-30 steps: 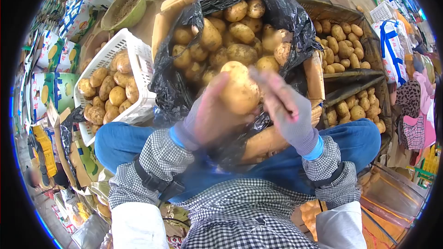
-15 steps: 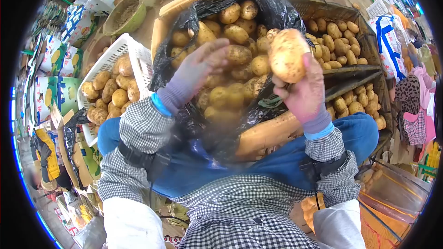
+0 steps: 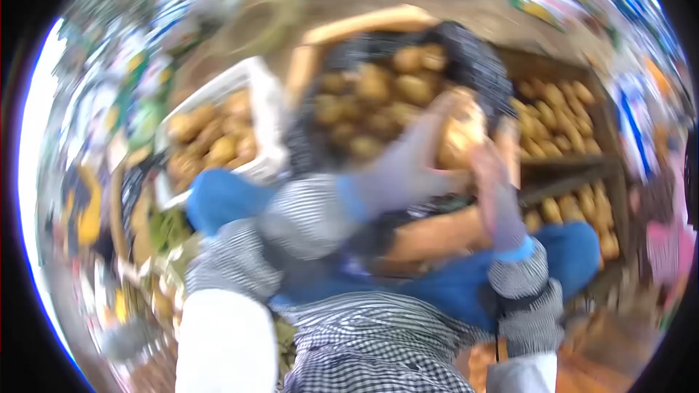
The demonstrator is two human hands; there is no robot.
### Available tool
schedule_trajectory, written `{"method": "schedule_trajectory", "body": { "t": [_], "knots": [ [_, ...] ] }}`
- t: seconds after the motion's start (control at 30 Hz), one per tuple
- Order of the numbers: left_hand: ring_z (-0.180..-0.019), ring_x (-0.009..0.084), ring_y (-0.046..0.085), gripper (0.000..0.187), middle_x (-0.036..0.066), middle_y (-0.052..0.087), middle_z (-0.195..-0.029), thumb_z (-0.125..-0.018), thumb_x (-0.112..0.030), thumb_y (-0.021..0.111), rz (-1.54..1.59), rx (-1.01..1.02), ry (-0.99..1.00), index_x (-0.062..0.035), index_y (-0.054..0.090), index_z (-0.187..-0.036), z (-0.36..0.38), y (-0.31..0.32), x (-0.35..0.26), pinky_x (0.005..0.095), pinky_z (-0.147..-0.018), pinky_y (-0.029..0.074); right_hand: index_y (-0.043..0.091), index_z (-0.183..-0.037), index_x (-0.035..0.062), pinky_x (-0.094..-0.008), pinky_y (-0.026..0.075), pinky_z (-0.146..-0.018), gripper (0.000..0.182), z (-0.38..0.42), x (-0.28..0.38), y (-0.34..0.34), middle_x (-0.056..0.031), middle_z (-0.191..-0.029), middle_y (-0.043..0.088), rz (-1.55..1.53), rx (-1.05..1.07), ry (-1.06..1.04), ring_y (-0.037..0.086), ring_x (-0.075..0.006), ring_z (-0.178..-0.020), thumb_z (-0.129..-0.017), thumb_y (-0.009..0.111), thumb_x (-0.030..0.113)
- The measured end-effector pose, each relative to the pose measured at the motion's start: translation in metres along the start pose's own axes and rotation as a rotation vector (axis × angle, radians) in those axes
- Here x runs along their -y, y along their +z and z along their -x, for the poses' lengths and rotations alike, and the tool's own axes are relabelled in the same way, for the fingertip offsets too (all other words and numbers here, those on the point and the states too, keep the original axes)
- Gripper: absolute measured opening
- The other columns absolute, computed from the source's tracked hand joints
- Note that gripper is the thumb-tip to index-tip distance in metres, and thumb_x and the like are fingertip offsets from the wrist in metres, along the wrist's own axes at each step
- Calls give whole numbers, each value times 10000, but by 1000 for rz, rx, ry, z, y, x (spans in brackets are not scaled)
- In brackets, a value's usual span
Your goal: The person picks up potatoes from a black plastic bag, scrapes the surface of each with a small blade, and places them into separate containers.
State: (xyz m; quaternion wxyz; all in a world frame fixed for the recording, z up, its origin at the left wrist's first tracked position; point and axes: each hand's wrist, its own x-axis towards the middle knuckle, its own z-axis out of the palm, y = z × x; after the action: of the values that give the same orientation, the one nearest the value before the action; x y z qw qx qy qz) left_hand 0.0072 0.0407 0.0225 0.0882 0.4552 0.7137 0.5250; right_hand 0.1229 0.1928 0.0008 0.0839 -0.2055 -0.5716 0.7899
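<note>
A large pale potato [image 3: 460,135] is between my two hands, over the right side of a cardboard box [image 3: 368,23] lined with a black plastic bag [image 3: 477,54]. My left hand [image 3: 419,153], in a greyish glove, is closed around the potato's left side. On the potato's right and lower side, my right hand [image 3: 495,167] grips it too. Motion blur smears the fingertips. Under and beyond my hands, several potatoes [image 3: 375,86] lie in the lined box.
To the left stands a white plastic crate [image 3: 273,113] of potatoes. A dark crate [image 3: 564,167] at the right holds more potatoes in two sections. My bent knees [image 3: 564,255] flank the box. A blurred greenish basin [image 3: 269,18] sits at the far left.
My left hand has moved right from above the box and now grips the potato that my right hand was holding alone. The whole view has shifted and blurred.
</note>
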Motion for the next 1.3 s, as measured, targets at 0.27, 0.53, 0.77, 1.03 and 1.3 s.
{"method": "schedule_trajectory", "body": {
  "t": [0.27,0.53,0.77,1.03,1.3],
  "knots": [
    [-799,158,629,759,108,607,-1033,-798,-10,700,1071,-593,-247,-120,289,-1427,69,-90,-17,253,-654,522,480,-1429,92,-169,332,-582,475,-11,7,40,-30,-1243,577,281,24,-272,431,-27,-747,-1027,345,306],
    [-1163,266,579,547,169,543,-1300,-929,-135,585,-192,-1237,-567,-30,390,-1428,313,-244,-161,351,-996,469,475,-1431,72,-177,317,-606,543,-22,16,20,-39,-1341,557,129,14,-264,428,-25,-736,-1035,335,415],
    [-1325,258,418,542,199,441,-1385,-988,-327,536,-853,-1216,-1317,2,407,-1399,549,-212,-89,354,-1068,388,476,-1411,39,-193,357,-654,521,-31,18,24,-59,-1458,483,409,24,-387,511,-96,-1057,-1036,348,376],
    [-1325,283,423,493,213,419,-1435,-993,-168,520,-1215,-1004,-908,-20,380,-1442,481,-261,-90,398,-1105,344,590,-1325,63,-210,434,-588,430,-25,60,12,-89,-1188,634,320,64,-351,533,-67,-672,-1026,456,341],
    [-1154,231,576,468,139,594,-1288,-895,-35,626,-741,-119,-364,-15,517,-1350,112,-184,-49,340,-1021,430,582,-1323,59,-192,444,-588,412,-20,67,5,-59,-1089,653,453,-35,-377,541,-55,-711,-1020,470,315]
  ]
}}
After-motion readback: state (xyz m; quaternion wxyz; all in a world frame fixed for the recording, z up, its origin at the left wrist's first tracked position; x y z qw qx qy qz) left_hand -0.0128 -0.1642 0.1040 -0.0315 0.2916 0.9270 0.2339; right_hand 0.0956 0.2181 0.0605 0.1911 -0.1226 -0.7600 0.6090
